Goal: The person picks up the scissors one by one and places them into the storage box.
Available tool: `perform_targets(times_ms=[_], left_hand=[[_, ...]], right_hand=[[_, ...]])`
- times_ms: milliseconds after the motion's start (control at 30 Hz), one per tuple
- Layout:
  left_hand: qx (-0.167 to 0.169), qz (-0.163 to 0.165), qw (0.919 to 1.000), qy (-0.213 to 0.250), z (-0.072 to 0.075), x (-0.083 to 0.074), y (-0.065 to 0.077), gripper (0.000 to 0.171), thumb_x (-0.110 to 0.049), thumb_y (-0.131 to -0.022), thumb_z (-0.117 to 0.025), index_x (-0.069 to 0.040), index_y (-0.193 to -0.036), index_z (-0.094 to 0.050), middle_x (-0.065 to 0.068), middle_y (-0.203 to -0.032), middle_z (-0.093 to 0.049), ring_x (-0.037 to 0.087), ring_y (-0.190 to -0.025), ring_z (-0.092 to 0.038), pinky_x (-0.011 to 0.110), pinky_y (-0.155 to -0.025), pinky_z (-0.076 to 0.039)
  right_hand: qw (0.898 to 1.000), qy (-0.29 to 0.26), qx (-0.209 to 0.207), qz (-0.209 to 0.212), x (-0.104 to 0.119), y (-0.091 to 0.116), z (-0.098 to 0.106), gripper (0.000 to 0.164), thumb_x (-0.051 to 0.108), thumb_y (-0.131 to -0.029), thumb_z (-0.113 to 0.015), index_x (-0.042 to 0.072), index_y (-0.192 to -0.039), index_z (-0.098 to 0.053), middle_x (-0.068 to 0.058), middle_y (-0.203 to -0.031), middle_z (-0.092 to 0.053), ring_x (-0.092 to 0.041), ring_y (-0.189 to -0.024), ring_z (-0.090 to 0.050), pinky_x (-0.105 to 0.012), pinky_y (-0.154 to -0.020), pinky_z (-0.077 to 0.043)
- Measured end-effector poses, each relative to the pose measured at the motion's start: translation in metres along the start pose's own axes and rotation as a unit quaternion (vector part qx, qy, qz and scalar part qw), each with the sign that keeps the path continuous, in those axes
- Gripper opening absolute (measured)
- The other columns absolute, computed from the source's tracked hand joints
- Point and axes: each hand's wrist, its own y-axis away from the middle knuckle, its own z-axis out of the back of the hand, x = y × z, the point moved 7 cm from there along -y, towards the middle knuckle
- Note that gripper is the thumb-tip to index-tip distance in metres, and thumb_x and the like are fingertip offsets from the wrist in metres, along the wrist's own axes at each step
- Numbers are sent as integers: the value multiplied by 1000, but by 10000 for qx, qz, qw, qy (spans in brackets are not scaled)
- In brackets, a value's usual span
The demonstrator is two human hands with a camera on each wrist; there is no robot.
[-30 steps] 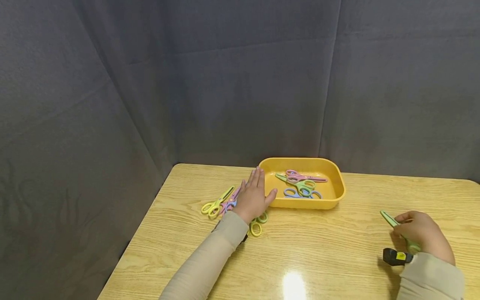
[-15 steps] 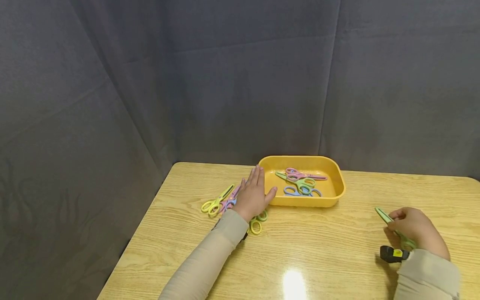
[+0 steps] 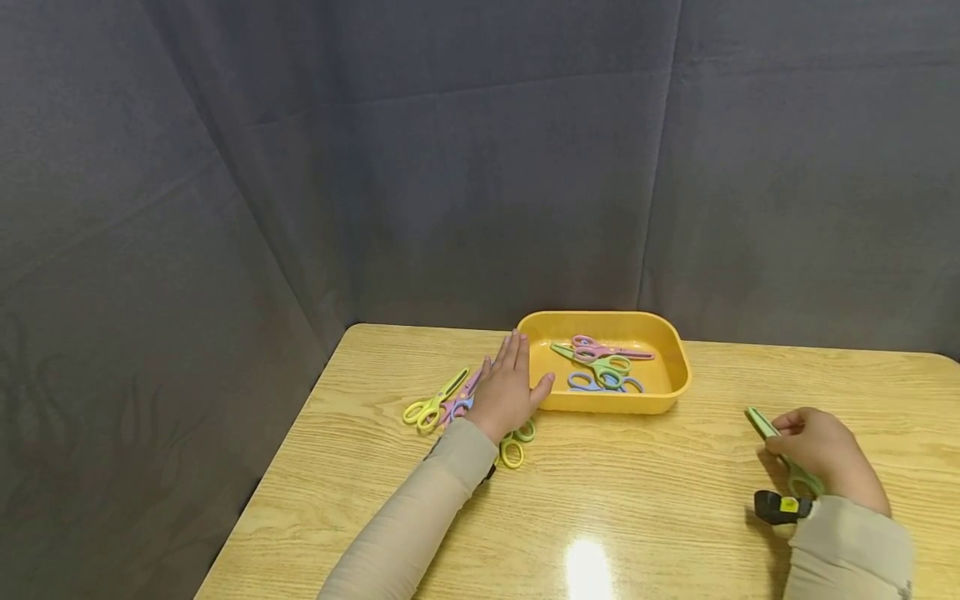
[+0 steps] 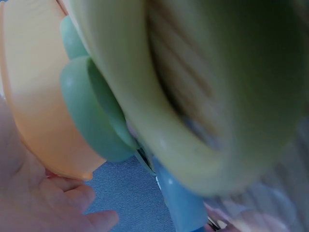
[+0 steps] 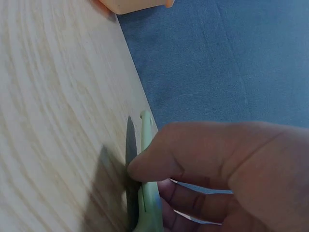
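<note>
Between thumb and fingers my right hand point(image 3: 825, 454) pinches a pair of green scissors point(image 3: 792, 467) by its blade part, just over the right side of the table. Its tips point away and to the left; the right wrist view shows the green cover and a dark blade point(image 5: 130, 150). My left hand point(image 3: 506, 396) lies with straight fingers against the left side of the yellow tray point(image 3: 607, 404). Inside the tray are pink scissors point(image 3: 611, 353), green scissors point(image 3: 600, 362) and blue scissors point(image 3: 581, 382). Beneath and beside my left hand lie more scissors, partly hidden.
Left of my left hand, yellow scissors point(image 3: 435, 402) and pink scissors point(image 3: 452, 410) overlap on the wooden table point(image 3: 645, 492). A yellow handle point(image 3: 512, 453) and green handle point(image 3: 527, 431) show near the left wrist. A dark curtain point(image 3: 495, 167) hangs behind the table.
My right hand has moved a little left and away from me, carrying the green scissors. My left hand and the tray stay in place.
</note>
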Motion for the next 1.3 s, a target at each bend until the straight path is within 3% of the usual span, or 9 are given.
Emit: perform_targets(times_ms=[167, 400, 833, 1033, 1300], left_hand=[[-44, -17, 10000, -20, 1, -1, 0, 79, -54, -107, -36, -1, -162, -15, 14, -169, -11, 28, -156, -9, 54, -122, -17], [-5, -26, 10000, 5, -3, -1, -4, 79, -54, -107, -37, -2, -162, -14, 13, -169, -9, 27, -156, -7, 54, -123, -16], [-42, 33, 10000, 27, -5, 2, -3, 79, -53, -107, -39, -3, -162, -12, 14, -169, -9, 26, -156, -6, 54, -123, -15], [34, 58, 10000, -10, -7, 3, -3, 80, -55, -107, -37, -4, -163, -10, 12, -170, -7, 23, -156, -3, 53, -123, -13], [21, 77, 9999, -66, -7, 4, -5, 80, -55, -106, -38, -3, -162, -11, 12, -170, -8, 27, -156, -8, 53, -123, -15]], right_hand=[[9998, -101, -134, 68, -1, -1, -2, 45, 13, -89, -69, -20, -116, -54, -19, -93, -64, -24, -80, -60, -32, -65, -48], [9997, -53, -186, 142, 0, -1, -3, 47, 13, -86, -71, -19, -118, -57, -30, -100, -62, -32, -85, -61, -33, -63, -50], [9994, -3, -266, 199, 6, 0, 1, 47, 13, -91, -67, -19, -122, -51, -41, -110, -60, -37, -86, -65, -35, -63, -50], [9968, -25, -704, 379, 13, 2, 7, 46, 7, -90, -66, -18, -125, -50, -42, -109, -60, -43, -87, -64, -35, -62, -48], [9879, -27, -1390, 695, 26, 9, 16, 38, 5, -94, -63, -17, -124, -55, -40, -106, -61, -49, -88, -63, -32, -60, -46]])
